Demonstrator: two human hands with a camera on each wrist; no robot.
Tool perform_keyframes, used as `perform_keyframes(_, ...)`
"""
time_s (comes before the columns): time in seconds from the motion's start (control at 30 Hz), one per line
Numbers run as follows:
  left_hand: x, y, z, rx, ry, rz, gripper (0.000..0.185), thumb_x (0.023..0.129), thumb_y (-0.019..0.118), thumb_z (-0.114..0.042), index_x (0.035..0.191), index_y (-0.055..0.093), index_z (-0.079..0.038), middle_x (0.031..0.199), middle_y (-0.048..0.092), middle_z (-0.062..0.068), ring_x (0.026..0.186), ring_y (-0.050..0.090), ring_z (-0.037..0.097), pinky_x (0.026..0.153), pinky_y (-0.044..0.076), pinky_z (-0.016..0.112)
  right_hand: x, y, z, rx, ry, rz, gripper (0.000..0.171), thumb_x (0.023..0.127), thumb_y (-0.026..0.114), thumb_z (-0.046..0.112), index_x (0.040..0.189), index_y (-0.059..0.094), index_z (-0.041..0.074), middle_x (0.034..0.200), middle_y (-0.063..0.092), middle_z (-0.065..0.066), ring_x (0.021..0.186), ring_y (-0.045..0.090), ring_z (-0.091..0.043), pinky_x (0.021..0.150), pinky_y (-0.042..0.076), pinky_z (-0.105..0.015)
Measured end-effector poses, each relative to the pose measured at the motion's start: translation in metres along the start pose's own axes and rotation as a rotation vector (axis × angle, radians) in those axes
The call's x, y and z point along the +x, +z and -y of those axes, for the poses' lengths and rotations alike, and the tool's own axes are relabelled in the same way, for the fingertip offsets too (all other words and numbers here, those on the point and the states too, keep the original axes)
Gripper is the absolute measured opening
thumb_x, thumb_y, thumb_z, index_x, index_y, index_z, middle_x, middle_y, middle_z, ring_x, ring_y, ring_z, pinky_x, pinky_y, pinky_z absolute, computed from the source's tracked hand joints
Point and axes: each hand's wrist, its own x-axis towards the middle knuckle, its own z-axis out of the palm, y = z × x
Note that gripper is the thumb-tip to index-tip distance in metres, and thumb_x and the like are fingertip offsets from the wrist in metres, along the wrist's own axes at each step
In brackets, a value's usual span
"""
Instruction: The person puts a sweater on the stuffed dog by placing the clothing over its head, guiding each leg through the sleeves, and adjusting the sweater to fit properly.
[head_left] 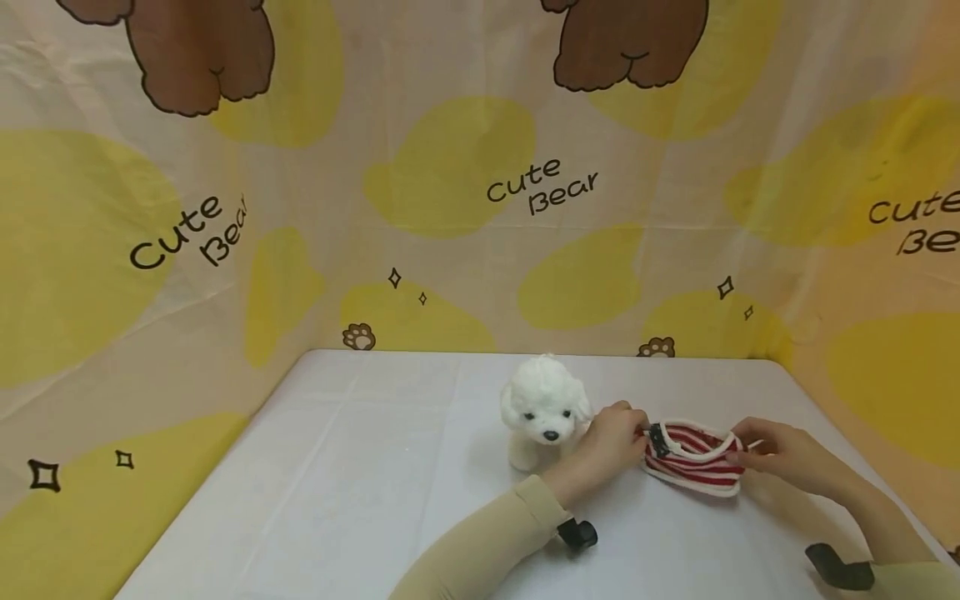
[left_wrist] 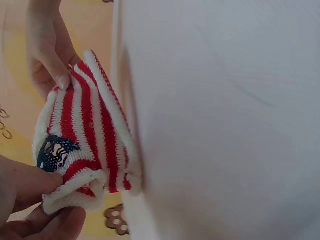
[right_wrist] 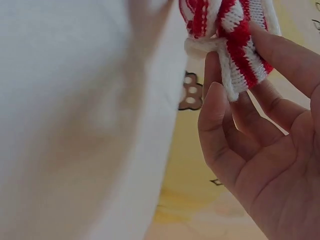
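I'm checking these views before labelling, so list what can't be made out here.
- Toy dog: its rear and one side are hidden behind the left hand in the head view.
- Striped sweater: its top is cut off by the frame edge in the right wrist view.
- Right hand: its fingertips are hidden behind the sweater in the head view.

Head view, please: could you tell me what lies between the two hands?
The red-and-white striped knit garment, held between left hand and right hand.
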Motion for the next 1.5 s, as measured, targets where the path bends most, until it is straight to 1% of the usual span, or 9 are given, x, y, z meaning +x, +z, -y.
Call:
perform_keyframes(0.13, -0.001, -0.017, -0.009, 0.005, 0.111, -0.094, 0.010, 0.084, 0.066, -0.015, 0.092, 0.071, -0.018, 0.082, 0.058, -0.008, 0.070, 0.047, -0.002, 0.059, 0.033, 0.005, -0.005, -0.013, 0.011, -0.046, -0.018, -0.081, 0.016, 0.086, 0.069, 0.023, 0.100, 0.063, 0.016, 0.091, 0.064, 0.010, 0.079, 0.056, 0.005, 0.064, 0.049, -0.020)
perform_keyframes(0.27, -0.004, -0.037, -0.019, 0.004, 0.183, -0.169, 0.009, 0.085, 0.065, -0.016, 0.093, 0.069, -0.018, 0.083, 0.061, -0.007, 0.071, 0.052, -0.002, 0.060, 0.035, 0.005, -0.007, -0.025, 0.024, -0.033, -0.064, -0.133, 0.017, 0.086, 0.069, 0.018, 0.102, 0.063, 0.015, 0.088, 0.063, 0.013, 0.078, 0.055, 0.002, 0.064, 0.048, -0.019)
perform_keyframes(0.43, -0.008, -0.070, -0.029, -0.043, 0.202, -0.244, 0.008, 0.087, 0.065, -0.015, 0.094, 0.068, -0.017, 0.083, 0.066, -0.008, 0.067, 0.052, -0.004, 0.058, 0.035, 0.003, -0.003, -0.037, 0.041, -0.004, -0.136, -0.201, 0.022, 0.083, 0.071, 0.010, 0.103, 0.064, 0.013, 0.089, 0.064, 0.012, 0.081, 0.058, 0.003, 0.064, 0.050, -0.017)
perform_keyframes(0.57, -0.009, -0.093, -0.026, -0.123, 0.203, -0.316, 0.010, 0.087, 0.065, -0.012, 0.096, 0.069, -0.015, 0.087, 0.068, -0.006, 0.066, 0.048, -0.002, 0.059, 0.034, 0.004, 0.006, -0.043, 0.059, -0.004, -0.199, -0.248, 0.026, 0.082, 0.072, 0.008, 0.106, 0.063, 0.012, 0.092, 0.064, 0.013, 0.082, 0.061, 0.002, 0.065, 0.052, -0.016)
perform_keyframes(0.73, -0.010, -0.118, -0.014, -0.195, 0.208, -0.401, 0.012, 0.087, 0.064, -0.008, 0.096, 0.069, -0.012, 0.094, 0.071, -0.002, 0.070, 0.055, 0.002, 0.064, 0.039, 0.008, 0.018, -0.047, 0.087, -0.010, -0.187, -0.281, 0.028, 0.084, 0.072, 0.013, 0.110, 0.062, 0.011, 0.095, 0.063, 0.014, 0.082, 0.062, 0.002, 0.066, 0.052, -0.017)
perform_keyframes(0.9, -0.011, -0.141, 0.005, -0.243, 0.194, -0.448, 0.012, 0.087, 0.065, -0.006, 0.097, 0.069, -0.010, 0.093, 0.071, 0.001, 0.078, 0.062, 0.007, 0.069, 0.049, 0.015, 0.038, -0.044, 0.112, 0.012, -0.161, -0.260, 0.028, 0.086, 0.070, 0.019, 0.112, 0.062, 0.012, 0.098, 0.065, 0.002, 0.083, 0.063, 0.001, 0.068, 0.052, -0.018)
perform_keyframes(1.03, -0.016, -0.157, 0.022, -0.213, 0.175, -0.476, 0.011, 0.087, 0.065, -0.007, 0.097, 0.069, -0.009, 0.093, 0.071, 0.002, 0.078, 0.062, 0.009, 0.069, 0.051, 0.019, 0.056, -0.039, 0.130, 0.025, -0.220, -0.276, 0.026, 0.085, 0.071, 0.017, 0.108, 0.063, 0.009, 0.098, 0.066, -0.004, 0.082, 0.063, -0.002, 0.069, 0.052, -0.017)
perform_keyframes(1.3, -0.026, -0.182, 0.046, -0.177, 0.173, -0.523, 0.009, 0.087, 0.065, -0.007, 0.095, 0.069, -0.008, 0.089, 0.069, 0.002, 0.077, 0.064, 0.010, 0.066, 0.050, 0.016, 0.081, -0.029, 0.156, 0.024, -0.291, -0.323, 0.027, 0.085, 0.071, 0.019, 0.109, 0.064, 0.010, 0.097, 0.067, -0.002, 0.082, 0.060, -0.003, 0.072, 0.052, -0.016)
perform_keyframes(1.5, -0.038, -0.199, 0.061, -0.128, 0.150, -0.552, 0.009, 0.088, 0.065, -0.007, 0.096, 0.070, -0.008, 0.089, 0.069, 0.002, 0.077, 0.062, 0.011, 0.066, 0.052, 0.025, 0.094, -0.021, 0.171, 0.011, -0.334, -0.354, 0.027, 0.083, 0.073, 0.020, 0.107, 0.065, 0.011, 0.096, 0.068, -0.001, 0.082, 0.059, -0.006, 0.072, 0.052, -0.016)
